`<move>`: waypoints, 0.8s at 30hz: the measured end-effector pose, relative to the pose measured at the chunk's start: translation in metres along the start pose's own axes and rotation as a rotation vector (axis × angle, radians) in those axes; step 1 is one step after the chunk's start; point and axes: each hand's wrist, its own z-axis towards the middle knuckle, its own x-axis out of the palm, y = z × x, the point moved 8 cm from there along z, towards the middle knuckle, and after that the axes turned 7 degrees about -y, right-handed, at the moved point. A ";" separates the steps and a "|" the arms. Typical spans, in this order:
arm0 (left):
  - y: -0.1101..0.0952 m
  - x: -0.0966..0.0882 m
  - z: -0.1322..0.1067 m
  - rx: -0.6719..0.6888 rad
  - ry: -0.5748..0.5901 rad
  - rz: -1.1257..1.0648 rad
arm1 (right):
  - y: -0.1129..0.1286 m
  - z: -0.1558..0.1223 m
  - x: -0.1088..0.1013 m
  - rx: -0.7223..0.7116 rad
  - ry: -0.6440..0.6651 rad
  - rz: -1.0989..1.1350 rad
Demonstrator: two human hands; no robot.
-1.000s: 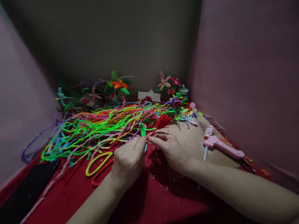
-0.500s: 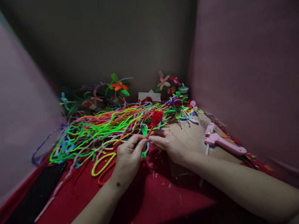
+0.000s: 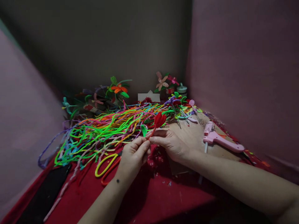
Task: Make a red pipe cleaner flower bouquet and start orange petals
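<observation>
One red flower (image 3: 160, 120), pinched from both sides

Held by the stem (image 3: 152, 133) above the surface (image 3: 173, 199), in tight fingertip pinches of left hand (image 3: 135, 152) and right hand (image 3: 172, 143), apparently to leave the petals free. Wrists (image 3: 121, 177) turned inward, forearms (image 3: 229, 179) splayed. Behind and left of the flower, heaped pipe cleaners (image 3: 105, 129); to its right, a pink glue gun (image 3: 223, 142), probably parked for easy reach.

- Left grip (image 3: 135, 153): a bare hand, slim-fingered.
- Small, round, dark mark (image 3: 118, 180) at the left wrist (image 3: 122, 175), just behind the left grip.
- Left forearm (image 3: 102, 202): bare.
- Right grip (image 3: 172, 145): a bare hand, nails too small to make out.
- Right forearm (image 3: 233, 183): bare, widening away from the right grip.
</observation>
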 end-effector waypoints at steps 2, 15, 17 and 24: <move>-0.010 -0.006 -0.002 0.189 -0.103 0.221 | 0.004 -0.001 -0.003 -0.028 -0.066 -0.009; -0.017 -0.010 -0.006 0.417 -0.161 0.477 | 0.006 -0.004 -0.002 -0.026 -0.106 -0.046; -0.013 -0.008 -0.004 0.338 -0.114 0.397 | 0.006 -0.003 -0.004 -0.050 -0.109 -0.065; -0.011 -0.001 -0.003 0.103 0.001 0.144 | 0.018 -0.007 0.001 -0.094 -0.061 -0.131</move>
